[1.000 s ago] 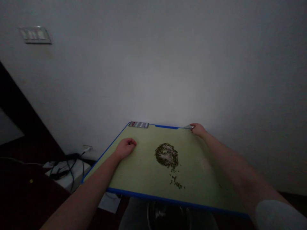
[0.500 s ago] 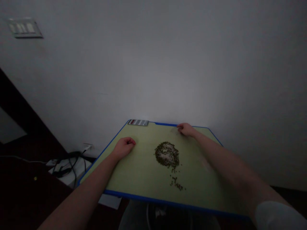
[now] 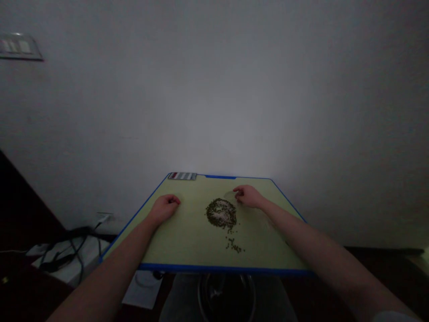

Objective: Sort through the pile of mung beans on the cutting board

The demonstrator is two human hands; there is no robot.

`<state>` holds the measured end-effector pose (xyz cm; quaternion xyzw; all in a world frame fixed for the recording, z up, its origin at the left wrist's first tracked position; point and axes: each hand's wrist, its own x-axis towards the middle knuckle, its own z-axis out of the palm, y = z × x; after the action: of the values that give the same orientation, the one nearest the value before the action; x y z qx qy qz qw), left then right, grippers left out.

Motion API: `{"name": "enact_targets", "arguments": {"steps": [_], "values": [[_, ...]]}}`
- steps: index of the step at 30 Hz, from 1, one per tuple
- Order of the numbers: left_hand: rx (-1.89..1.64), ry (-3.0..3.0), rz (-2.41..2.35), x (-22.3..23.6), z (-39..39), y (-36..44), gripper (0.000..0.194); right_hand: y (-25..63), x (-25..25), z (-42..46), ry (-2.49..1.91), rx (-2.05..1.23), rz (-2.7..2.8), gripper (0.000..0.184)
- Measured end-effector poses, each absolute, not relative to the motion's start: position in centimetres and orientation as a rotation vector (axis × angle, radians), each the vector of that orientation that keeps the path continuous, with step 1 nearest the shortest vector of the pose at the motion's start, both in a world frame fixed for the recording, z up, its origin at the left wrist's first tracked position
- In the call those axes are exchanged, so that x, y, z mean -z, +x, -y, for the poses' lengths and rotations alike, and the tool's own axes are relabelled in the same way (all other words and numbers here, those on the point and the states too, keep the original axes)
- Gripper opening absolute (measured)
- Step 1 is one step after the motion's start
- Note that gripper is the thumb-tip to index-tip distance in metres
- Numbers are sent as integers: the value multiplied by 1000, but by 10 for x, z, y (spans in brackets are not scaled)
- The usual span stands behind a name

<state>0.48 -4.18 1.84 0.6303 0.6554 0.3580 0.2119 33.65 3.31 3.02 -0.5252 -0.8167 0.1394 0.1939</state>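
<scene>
On the pale green tabletop (image 3: pixel 191 241) lies a round pile of small dark green beans (image 3: pixel 212 217) with whitish grains (image 3: pixel 221 216) in its middle. A few stray beans (image 3: pixel 234 246) trail towards the near edge. My right hand (image 3: pixel 248 197) is just beyond the pile, to its right, pinching a thin clear see-through piece (image 3: pixel 229 194); its exact kind is too faint to make out. Left of the pile, my left hand (image 3: pixel 164 208) rests on the table with its fingers loosely curled in, and I see nothing in them.
A phone (image 3: pixel 182 176) with a lit screen lies at the table's far left corner. Behind the blue table rim stands a pale wall (image 3: pixel 214 89). Cables (image 3: pixel 75 250) lie on a white box at lower left. A round shiny bowl-like vessel (image 3: pixel 201 297) sits below the near edge.
My right hand has come from the far rim towards the pile with the clear piece. My left hand stays at its place on the table. The view has shifted slightly.
</scene>
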Motion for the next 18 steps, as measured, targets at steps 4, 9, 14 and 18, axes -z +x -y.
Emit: {"name": "enact_targets", "arguments": {"steps": [4, 9, 14, 18], "values": [[-983, 1755, -1827, -22, 47, 5, 17, 355, -36, -10, -1580, -355, 2152, 40], [-1012, 1752, -1832, -25, 53, 7, 16, 383, -30, 30, -1668, -378, 2031, 39], [-1013, 1768, -1834, -25, 55, 7, 16, 394, -26, 42, -1683, -342, 1985, 38], [-1027, 1771, -1819, -22, 52, 5, 15, 371, -40, 1, -1672, -173, 2031, 38]]}}
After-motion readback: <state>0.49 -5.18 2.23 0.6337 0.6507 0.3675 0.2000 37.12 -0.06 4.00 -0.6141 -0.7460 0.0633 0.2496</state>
